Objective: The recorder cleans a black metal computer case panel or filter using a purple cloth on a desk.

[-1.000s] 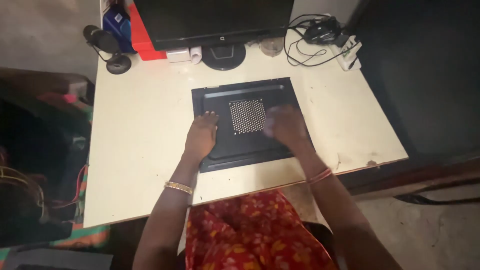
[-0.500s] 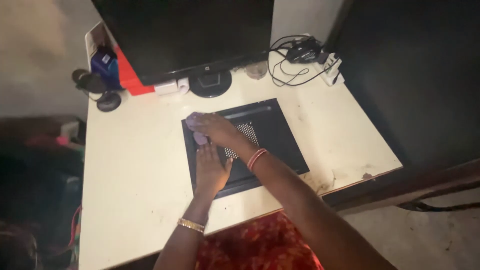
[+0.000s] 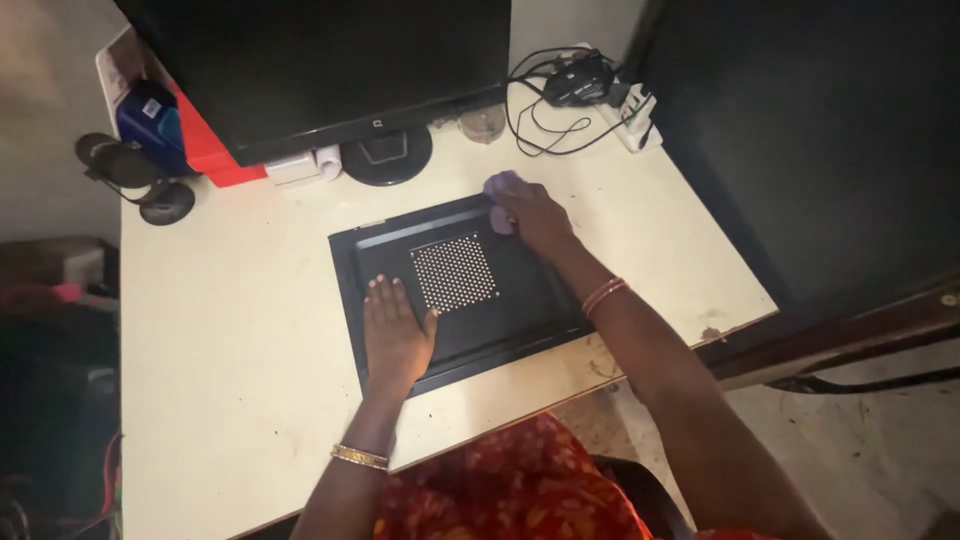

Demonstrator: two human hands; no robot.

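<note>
Head view: black perforated metal panel [image 3: 455, 290] lies flat on the white desk [image 3: 230, 330], long axis running left to right, slightly tilted. Left hand [image 3: 395, 335] is open, palm flat on the panel's near-left part. Right hand [image 3: 535, 215] grips a purple cloth [image 3: 502, 186] at the far-right corner, nearer the monitor base [image 3: 385, 160].

the monitor [image 3: 320, 70] is cut off by the top edge.
</note>
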